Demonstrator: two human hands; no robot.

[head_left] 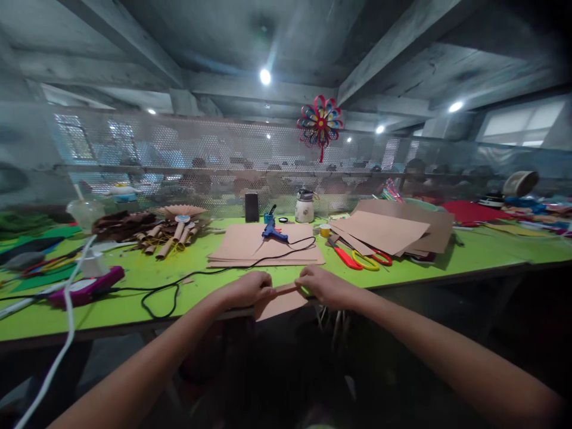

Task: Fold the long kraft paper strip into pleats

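A sheet of brown kraft paper [279, 305] hangs over the front edge of the green table, its upper edge folded or rolled into a narrow strip. My left hand [251, 288] pinches the left end of that strip with closed fingers. At the right end, my right hand [322, 286] is closed on the same paper. Just beyond both hands lies a stack of brown paper sheets [232, 243], with a blue hot glue gun [274, 232] resting on top. Its black cord [210, 272] runs left across the table.
Red-handled and yellow-handled scissors [364, 259] lie right of the stack, before more brown sheets [384, 226]. A purple power strip [87, 289] and white cable sit left. Rolled paper tubes [167, 241], a phone [251, 208] and a white jug [304, 207] stand farther back, before a perforated screen [214, 155].
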